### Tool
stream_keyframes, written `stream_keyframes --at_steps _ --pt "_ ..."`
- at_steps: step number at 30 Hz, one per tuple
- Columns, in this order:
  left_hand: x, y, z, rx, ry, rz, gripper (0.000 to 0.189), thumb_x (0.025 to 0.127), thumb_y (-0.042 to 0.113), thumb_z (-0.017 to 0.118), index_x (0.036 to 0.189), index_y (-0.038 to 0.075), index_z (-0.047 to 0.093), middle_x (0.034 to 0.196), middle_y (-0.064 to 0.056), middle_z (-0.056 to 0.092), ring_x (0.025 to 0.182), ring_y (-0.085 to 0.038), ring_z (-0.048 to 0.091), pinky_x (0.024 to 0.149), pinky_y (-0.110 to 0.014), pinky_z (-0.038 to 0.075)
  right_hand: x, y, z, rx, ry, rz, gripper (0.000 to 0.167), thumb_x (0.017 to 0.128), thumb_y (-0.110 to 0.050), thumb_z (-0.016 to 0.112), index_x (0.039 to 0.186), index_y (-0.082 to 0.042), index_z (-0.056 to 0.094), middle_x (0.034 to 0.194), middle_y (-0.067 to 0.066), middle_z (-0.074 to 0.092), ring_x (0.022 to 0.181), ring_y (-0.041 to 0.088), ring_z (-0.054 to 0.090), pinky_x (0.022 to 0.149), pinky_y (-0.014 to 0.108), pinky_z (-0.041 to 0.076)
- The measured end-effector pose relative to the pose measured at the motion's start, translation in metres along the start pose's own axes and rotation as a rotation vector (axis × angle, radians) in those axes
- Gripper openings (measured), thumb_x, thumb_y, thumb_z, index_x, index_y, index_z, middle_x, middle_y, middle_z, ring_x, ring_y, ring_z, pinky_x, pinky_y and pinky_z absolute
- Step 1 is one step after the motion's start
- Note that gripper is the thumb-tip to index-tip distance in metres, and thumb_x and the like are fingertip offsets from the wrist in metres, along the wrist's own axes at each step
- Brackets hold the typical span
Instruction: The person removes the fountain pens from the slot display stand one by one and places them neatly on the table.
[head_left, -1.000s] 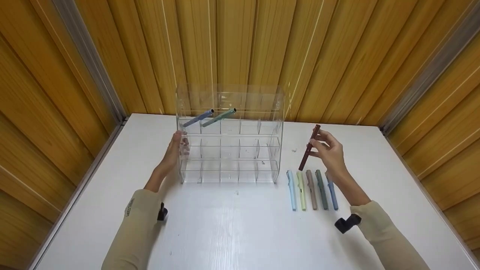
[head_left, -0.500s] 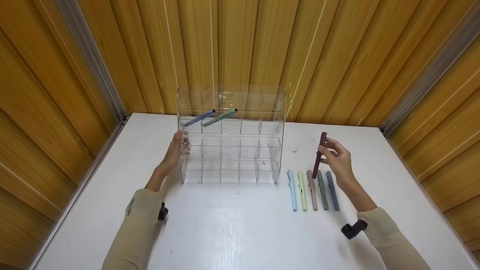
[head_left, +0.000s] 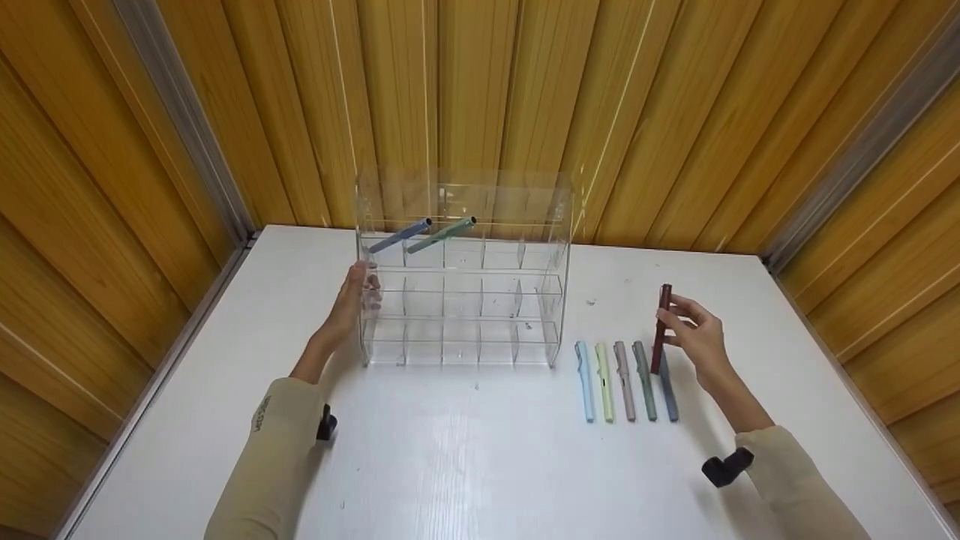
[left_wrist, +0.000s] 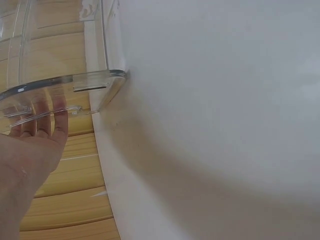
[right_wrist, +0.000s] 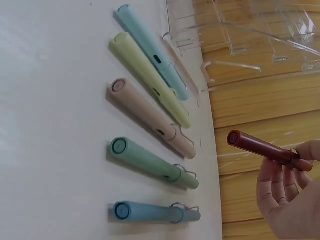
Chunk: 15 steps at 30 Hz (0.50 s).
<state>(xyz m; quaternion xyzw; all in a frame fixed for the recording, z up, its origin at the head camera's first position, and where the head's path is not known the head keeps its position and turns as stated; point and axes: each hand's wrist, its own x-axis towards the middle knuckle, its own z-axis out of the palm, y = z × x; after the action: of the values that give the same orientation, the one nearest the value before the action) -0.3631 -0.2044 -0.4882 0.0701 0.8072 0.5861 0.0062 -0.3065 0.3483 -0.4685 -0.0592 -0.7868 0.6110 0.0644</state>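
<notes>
My right hand (head_left: 701, 337) pinches a dark red pen (right_wrist: 265, 148) upright between thumb and fingers, just above the row of pens at the right. In the head view its lower end overlaps the tops of the dark green pen (head_left: 645, 386) and blue pen (head_left: 670, 394). At the centre back stands a clear acrylic rack (head_left: 480, 319) with tiers of compartments. My left hand (head_left: 343, 311) rests on the rack's left side; its fingers (left_wrist: 59, 120) show through the clear plastic. A blue pen (head_left: 401, 235) and a green pen (head_left: 442, 235) lean in the top tier's left compartments.
A light blue pen (head_left: 585, 382), a lime pen (head_left: 604, 384) and a taupe pen (head_left: 625, 384) complete the row on the white table (head_left: 450, 465). A yellow wood-look wall (head_left: 472, 90) rises close behind the rack.
My right hand has moved right and nearer with the dark red pen, from above the lime pen to above the dark green and blue pens. The left hand stays on the rack.
</notes>
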Motion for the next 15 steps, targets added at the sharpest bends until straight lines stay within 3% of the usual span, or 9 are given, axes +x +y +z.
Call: stream_keyframes --at_steps 3,9,15 --pt "0.001 0.000 0.000 0.002 0.004 0.015 0.090 0.104 0.070 0.001 0.169 0.007 0.000 0.176 -0.020 -0.006 0.163 -0.040 -0.006 0.131 -0.061 -0.003 0.002 0.008 -0.008 -0.006 0.005 0.022 0.058 0.107 -0.025 0.062 0.154 0.003 0.044 0.104 -0.017 0.060 0.089 -0.005 0.065 0.080 0.017 0.060" --pt "0.001 -0.001 0.000 -0.004 0.011 0.021 0.086 0.105 0.067 0.002 0.169 0.008 0.003 0.172 -0.025 0.010 0.163 -0.043 0.004 0.130 -0.064 0.000 0.003 0.022 -0.021 -0.031 0.018 0.038 0.056 0.106 -0.022 0.063 0.151 0.007 0.045 0.097 -0.020 0.060 0.086 -0.005 0.066 0.077 0.017 0.061" --pt "0.001 0.000 0.000 0.031 -0.007 -0.021 0.078 0.107 0.061 0.000 0.169 0.015 -0.004 0.177 -0.017 -0.008 0.163 -0.040 -0.008 0.129 -0.065 -0.003 0.005 0.036 -0.032 -0.042 0.035 0.063 0.054 0.105 -0.021 0.065 0.146 0.010 0.049 0.095 -0.016 0.063 0.082 -0.003 0.067 0.074 0.018 0.061"
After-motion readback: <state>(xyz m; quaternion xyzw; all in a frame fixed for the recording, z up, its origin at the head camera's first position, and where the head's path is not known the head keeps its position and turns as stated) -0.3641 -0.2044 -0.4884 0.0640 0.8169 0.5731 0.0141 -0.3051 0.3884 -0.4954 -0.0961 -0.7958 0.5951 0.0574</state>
